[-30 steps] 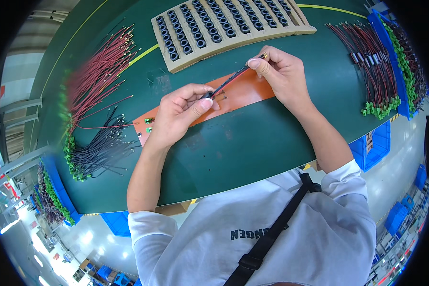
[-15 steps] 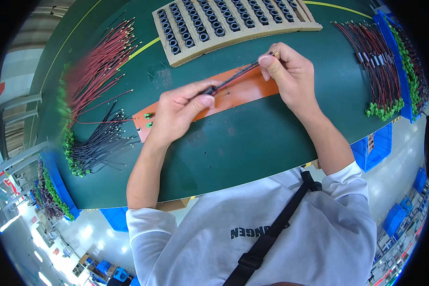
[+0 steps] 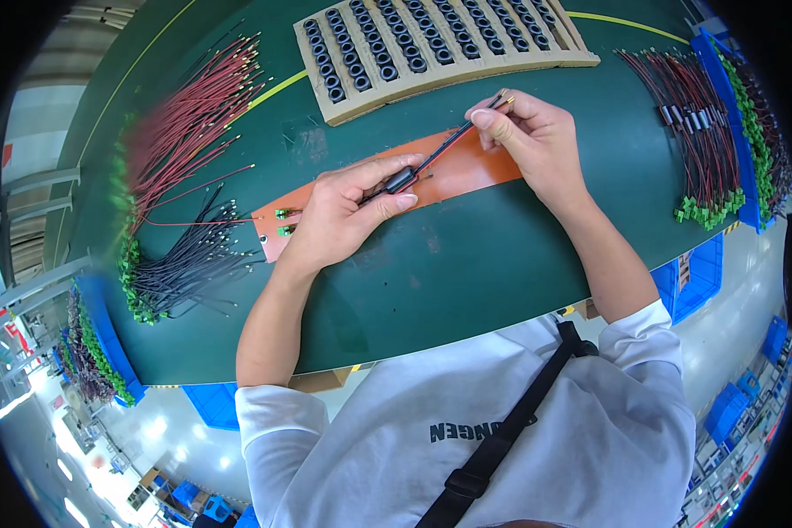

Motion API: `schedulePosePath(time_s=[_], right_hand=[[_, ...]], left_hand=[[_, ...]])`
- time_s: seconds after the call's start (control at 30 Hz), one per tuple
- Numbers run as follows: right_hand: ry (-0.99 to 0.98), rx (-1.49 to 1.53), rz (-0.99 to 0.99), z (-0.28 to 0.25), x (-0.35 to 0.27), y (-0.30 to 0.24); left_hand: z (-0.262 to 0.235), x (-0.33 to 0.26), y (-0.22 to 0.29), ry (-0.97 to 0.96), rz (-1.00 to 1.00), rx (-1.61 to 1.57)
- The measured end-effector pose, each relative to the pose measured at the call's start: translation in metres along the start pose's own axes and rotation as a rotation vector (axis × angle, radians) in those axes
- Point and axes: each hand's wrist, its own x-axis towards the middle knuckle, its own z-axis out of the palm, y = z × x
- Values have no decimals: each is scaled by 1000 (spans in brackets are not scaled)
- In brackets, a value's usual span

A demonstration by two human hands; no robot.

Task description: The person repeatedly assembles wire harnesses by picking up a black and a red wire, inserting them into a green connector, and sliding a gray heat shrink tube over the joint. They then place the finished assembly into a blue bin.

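Green bench (image 3: 466, 264), left hand (image 3: 343, 216) half-hiding black ring (image 3: 399, 181)

This is an electronics assembly workshop. A green table (image 3: 466, 264) carries bundles of red wires (image 3: 185, 123) at ten o'clock, black wires (image 3: 185, 264) at nine, and a tray of black ring cores (image 3: 431, 44) at twelve. Blue bins (image 3: 695, 273) stand on the factory floor below.

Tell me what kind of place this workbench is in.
Probably an electronics or wire-harness assembly floor: a green work mat carries bundles of red wires, a tan tray of black ring cores, and finished leads with green plug connectors; blue bins sit below.
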Motion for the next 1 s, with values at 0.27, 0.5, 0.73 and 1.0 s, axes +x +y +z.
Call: schedulePosePath(time_s=[0.27,0.5,0.73,1.0], right_hand=[[-39,77,55,-1,-3,-1],[-17,20,63,2,-4,-7],[-27,36,86,0,-3,-6],[-45,34,9,-1,-5,-5]], left_hand=[[0,-1,2,-36,-78,-59],[8,1,2,26,45,-115],[-9,-1,-5,-97,146,-23],[2,1,7,3,-70,-291]])
